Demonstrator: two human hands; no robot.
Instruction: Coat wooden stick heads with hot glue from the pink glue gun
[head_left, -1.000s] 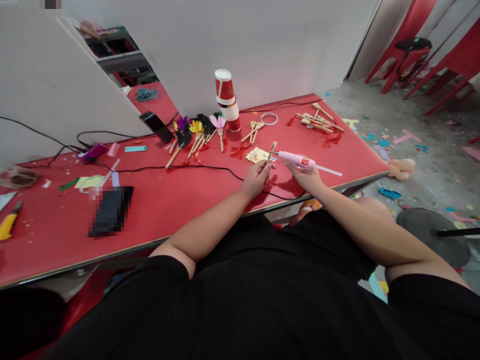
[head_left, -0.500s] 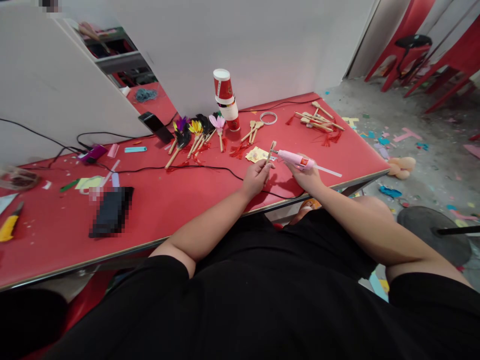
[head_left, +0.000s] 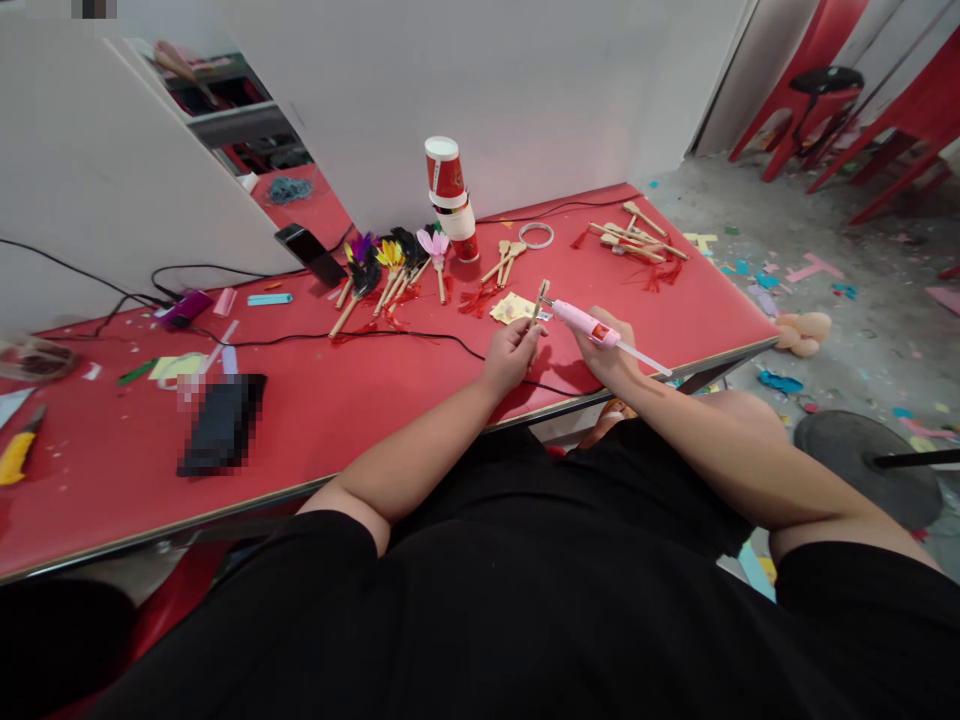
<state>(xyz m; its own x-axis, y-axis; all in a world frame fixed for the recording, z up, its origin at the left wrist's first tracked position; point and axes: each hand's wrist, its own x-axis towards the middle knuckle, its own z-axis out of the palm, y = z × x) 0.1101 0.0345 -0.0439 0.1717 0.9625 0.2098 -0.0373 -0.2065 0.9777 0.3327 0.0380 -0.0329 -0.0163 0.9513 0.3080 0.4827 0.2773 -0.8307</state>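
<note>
Your left hand (head_left: 508, 358), fingers pinched closed, holds a wooden stick (head_left: 539, 301) upright past its fingertips. Your right hand (head_left: 613, 362), curled round a pink glue gun (head_left: 579, 318), sets the nozzle close by the stick, between both hands; contact unclear.

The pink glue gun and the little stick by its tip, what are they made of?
The glue gun looks like plastic: its rounded body is smoothly pink. Its tip may be metal: it looks grey, but is too small to be sure. The stick is probably bare wood, pale tan and without clear shine.
</note>
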